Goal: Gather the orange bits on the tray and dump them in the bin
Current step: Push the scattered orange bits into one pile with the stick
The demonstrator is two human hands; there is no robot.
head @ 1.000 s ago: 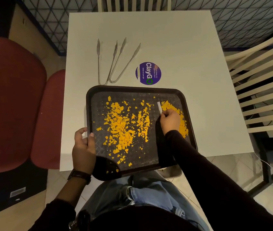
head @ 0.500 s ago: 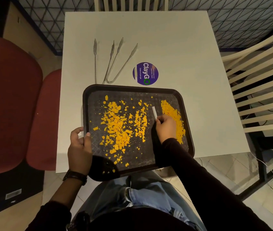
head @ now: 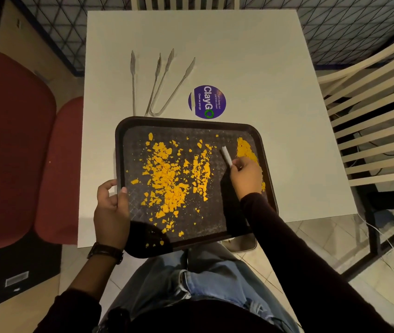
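A dark tray [head: 191, 121] lies at the near edge of a white table, overhanging my lap. Orange bits [head: 167, 179] are scattered over its middle and left, and a denser orange pile [head: 245, 149] sits along its right side, partly hidden by my right hand. My left hand [head: 110, 209] grips the tray's left rim, thumb on top. My right hand [head: 246, 175] pinches a small white stick [head: 226, 155], which points up and left over the tray floor between the two orange patches. No bin is in view.
Two metal tongs [head: 159, 85] lie on the white table [head: 251, 56] beyond the tray, beside a round purple sticker [head: 206, 102]. A red chair [head: 10, 140] stands to the left, a slatted white chair [head: 371, 111] to the right.
My right hand with the white stick has shifted slightly left and back right over the tray. The view has drifted a little. My left hand keeps its grip on the rim.
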